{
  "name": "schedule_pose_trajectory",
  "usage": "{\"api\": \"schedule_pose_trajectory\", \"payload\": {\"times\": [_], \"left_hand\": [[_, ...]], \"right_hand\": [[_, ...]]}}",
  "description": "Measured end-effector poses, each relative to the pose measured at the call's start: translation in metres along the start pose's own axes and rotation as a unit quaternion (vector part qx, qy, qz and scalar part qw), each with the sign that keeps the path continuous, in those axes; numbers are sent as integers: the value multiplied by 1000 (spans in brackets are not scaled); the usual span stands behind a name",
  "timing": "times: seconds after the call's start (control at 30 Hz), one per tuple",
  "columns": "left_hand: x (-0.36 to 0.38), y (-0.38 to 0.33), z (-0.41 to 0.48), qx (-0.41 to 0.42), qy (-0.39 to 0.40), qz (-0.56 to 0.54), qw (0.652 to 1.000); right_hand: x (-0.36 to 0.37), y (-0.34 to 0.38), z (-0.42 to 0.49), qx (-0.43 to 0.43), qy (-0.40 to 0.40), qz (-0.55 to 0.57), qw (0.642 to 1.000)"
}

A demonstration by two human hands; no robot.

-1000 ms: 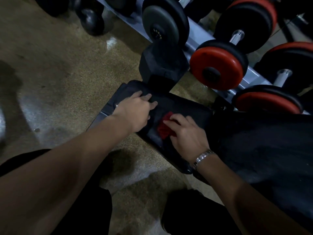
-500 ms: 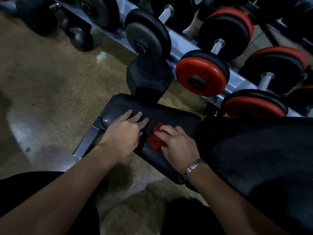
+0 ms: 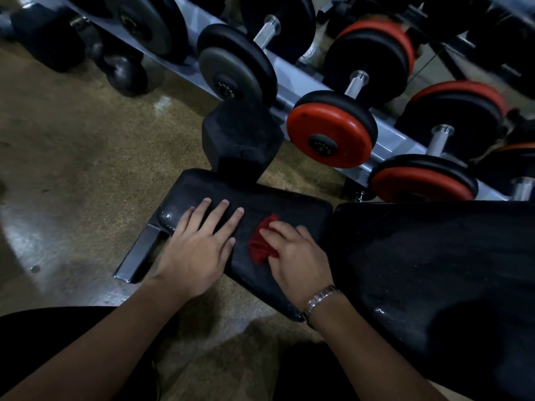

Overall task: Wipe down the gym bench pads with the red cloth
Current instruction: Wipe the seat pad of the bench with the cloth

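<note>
Left hand (image 3: 199, 253) flat on pad (image 3: 289, 206), fingers (image 3: 220, 217) straight; right hand (image 3: 298, 256) grips bunched cloth (image 3: 260, 247) on pad, just beside left

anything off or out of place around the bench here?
One thing: a black hex dumbbell stands on end on the floor right by the small pad's far edge, off the rack where the other dumbbells sit. The large pad shows pale specks. Nothing looks spilled or damaged.
</note>
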State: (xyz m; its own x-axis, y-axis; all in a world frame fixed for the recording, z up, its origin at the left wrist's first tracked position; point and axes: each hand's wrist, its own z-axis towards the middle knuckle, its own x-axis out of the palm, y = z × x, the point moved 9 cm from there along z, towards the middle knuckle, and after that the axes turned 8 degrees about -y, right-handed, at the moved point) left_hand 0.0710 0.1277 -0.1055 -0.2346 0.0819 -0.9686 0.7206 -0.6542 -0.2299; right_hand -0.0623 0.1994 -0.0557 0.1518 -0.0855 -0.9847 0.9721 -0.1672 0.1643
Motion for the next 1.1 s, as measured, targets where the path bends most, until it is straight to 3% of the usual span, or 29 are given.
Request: {"api": "schedule_pose_trajectory", "payload": {"times": [0.13, 0.37, 0.57, 0.77, 0.97, 1.1], "left_hand": [[-2, -1, 1, 1, -10, -7, 1000], [-2, 3, 3, 4, -13, -22, 1000], [-1, 8, 6, 7, -14, -52, 999], [-2, 10, 6, 2, -17, -70, 997], [-3, 12, 6, 4, -11, -80, 997], [-4, 14, 4, -5, 5, -105, 994]], "right_hand": [[10, 13, -31, -58, 56, 17, 997], [2, -1, -18, 14, -9, -6, 1000], [20, 30, -46, -64, 39, -2, 997], [14, 35, -27, -12, -12, -11, 1000], [30, 48, -66, -68, 13, -6, 998], [19, 19, -67, 4, -2, -5, 1000]]}}
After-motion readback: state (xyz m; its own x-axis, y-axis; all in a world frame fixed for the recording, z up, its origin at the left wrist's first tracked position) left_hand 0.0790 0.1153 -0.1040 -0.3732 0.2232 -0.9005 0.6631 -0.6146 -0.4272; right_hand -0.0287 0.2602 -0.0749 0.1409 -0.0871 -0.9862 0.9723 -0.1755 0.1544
